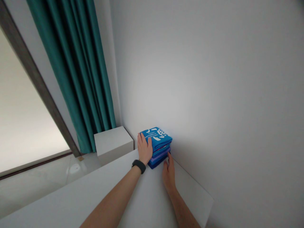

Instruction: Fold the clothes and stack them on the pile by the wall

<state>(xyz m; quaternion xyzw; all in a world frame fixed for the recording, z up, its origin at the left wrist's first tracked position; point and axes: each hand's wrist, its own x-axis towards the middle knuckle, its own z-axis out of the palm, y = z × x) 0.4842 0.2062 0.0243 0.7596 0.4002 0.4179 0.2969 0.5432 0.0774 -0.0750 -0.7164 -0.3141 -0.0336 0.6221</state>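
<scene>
A neat stack of folded T-shirts sits on a white surface, close to the wall. The top one is bright blue with white print; the layers below are blue, purple and dark navy. My left hand lies flat on the left side and top edge of the stack, its fingers stretched out, with a dark watch on the wrist. At the lower right of the stack is my right hand, thumb and fingers apart, fingertips touching the navy bottom layer. Some of its fingers are hidden.
A lower white box-like cabinet stands left of the surface, in the corner. Green curtains hang behind it. A pale wall bounds the back and right. Shiny floor shows at the left, beside a brown frame.
</scene>
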